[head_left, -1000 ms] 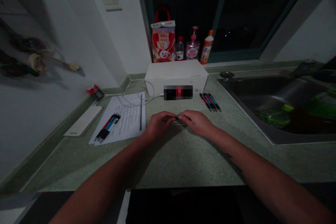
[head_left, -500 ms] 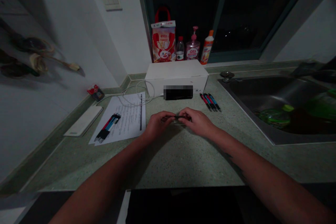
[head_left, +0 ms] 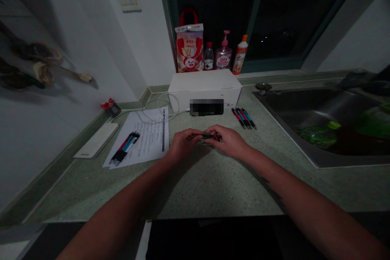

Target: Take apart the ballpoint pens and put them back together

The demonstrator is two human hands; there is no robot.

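The fingers point(head_left: 213, 131) of both hands meet around a slim dark pen-like piece point(head_left: 209, 135), clamped on it from either end; just beneath it shows a small clear piece point(head_left: 207, 142), too small to tell exactly what it is. The left hand point(head_left: 183, 145) and right hand point(head_left: 228, 142) hover close together above the speckled green tabletop point(head_left: 213, 187); both forearms reach in from the bottom corners. Left of the hands lies a printed sheet of paper point(head_left: 154, 146), with a bundle of red, blue and black pens point(head_left: 124, 148) on it; a white flat bar point(head_left: 97, 140) lies beyond its left edge. Ahead of the right hand, a row of pens point(head_left: 243, 118) lies directly on the tabletop, beside a white box point(head_left: 204, 83) with a blurred object point(head_left: 206, 107) in front of it; a white cable point(head_left: 160, 109) loops to its left. Behind the box stand a red-handled bag point(head_left: 189, 46) and three bottles; to the right, a green bottle point(head_left: 319, 136) lies in a steel sink point(head_left: 304, 105).
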